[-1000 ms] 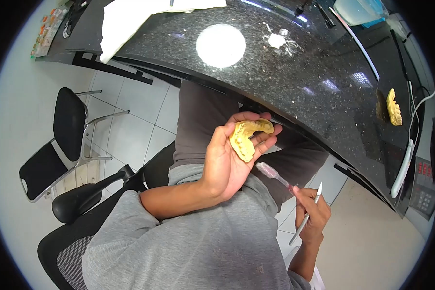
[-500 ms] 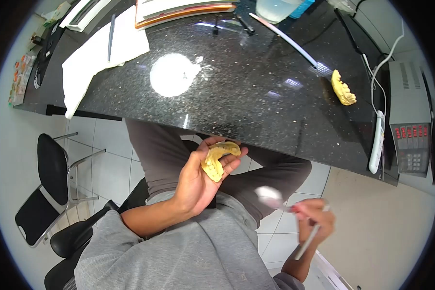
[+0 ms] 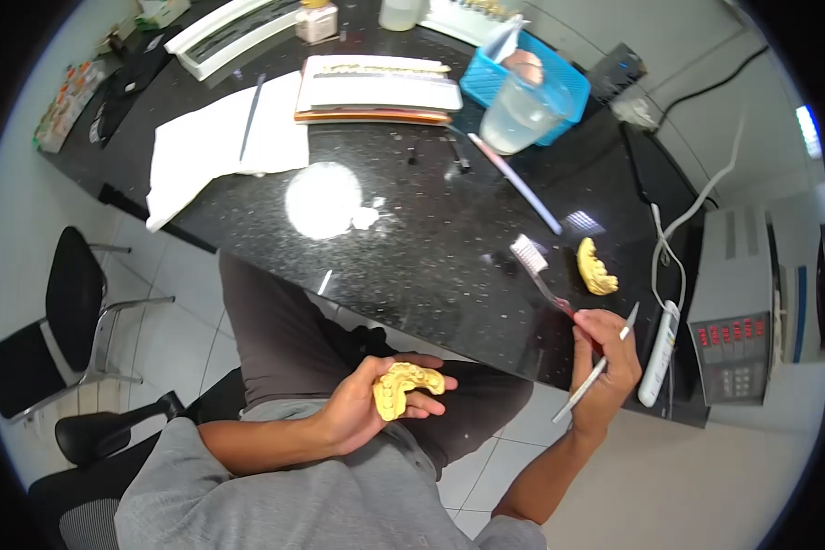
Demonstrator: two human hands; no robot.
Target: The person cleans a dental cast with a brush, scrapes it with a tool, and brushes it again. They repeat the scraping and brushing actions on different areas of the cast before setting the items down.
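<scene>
My left hand [image 3: 350, 414] is closed around a yellow dental cast [image 3: 391, 392], a horseshoe-shaped arch with its row of teeth visible, held above my lap. Over the right front of the counter, my right hand [image 3: 608, 374] grips a toothbrush [image 3: 548, 288] with a reddish handle, its white bristle head pointing away from me. A slim, pointed, pale tool [image 3: 576, 397] is also held in that hand, crossing the palm at a slant. Another yellow cast piece [image 3: 596, 269] lies on the dark counter [image 3: 431, 247], just beyond the right hand.
A purple-white stick [image 3: 520, 188] lies near a plastic cup of liquid [image 3: 522, 119] and a blue basket [image 3: 573, 101]. White cloth [image 3: 202, 147], a box [image 3: 380, 92], a white handpiece [image 3: 660, 353] with its cord, and a control unit [image 3: 729, 344] stand around the counter.
My right hand has risen from beside my lap to over the counter with the toothbrush. The left-hand cast has turned to show its teeth. The view has tilted up.
</scene>
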